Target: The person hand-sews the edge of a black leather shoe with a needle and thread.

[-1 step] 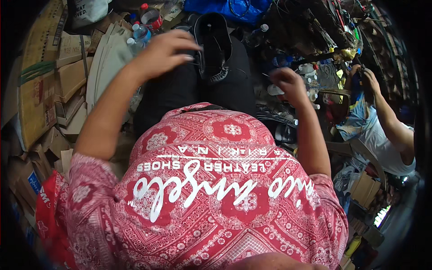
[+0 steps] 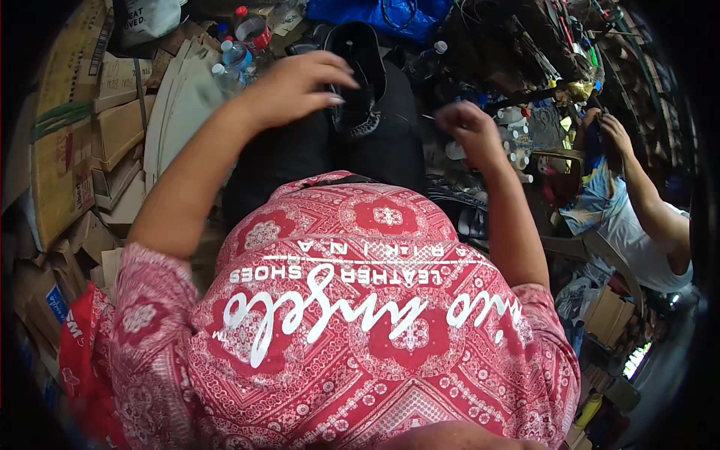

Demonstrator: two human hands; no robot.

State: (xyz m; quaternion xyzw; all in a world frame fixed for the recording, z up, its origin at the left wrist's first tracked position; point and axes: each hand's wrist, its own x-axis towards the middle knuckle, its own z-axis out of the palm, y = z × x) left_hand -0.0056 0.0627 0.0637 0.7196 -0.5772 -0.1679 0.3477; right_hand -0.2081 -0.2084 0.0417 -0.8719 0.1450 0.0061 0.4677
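Note:
A black shoe [image 2: 352, 49] rests across my thighs, its opening facing up. Pale stitches or threads show along its near end [image 2: 365, 124]. My left hand [image 2: 304, 86] is over the shoe's left side, fingers loosely bent and apart, with nothing visible in them; whether it touches the shoe I cannot tell. To the right of the shoe, apart from it, my right hand [image 2: 471, 129] is raised with its fingers pinched together. A thin, pale, needle-like thing [image 2: 428, 116] sticks out leftward from those fingers. Some blur covers the right fingertips.
Cardboard pieces [image 2: 116, 139] and pale curved sheets [image 2: 176, 112] are stacked at left. Plastic bottles [image 2: 236, 56] stand beyond my left hand, a blue bag [image 2: 360, 10] at the far side. Small white bottles [image 2: 516, 135] and another person's arm [image 2: 637, 176] are at right.
My left hand has shifted right, further over the shoe. My right hand has moved slightly left and away from me, the thin needle-like thing moving with it.

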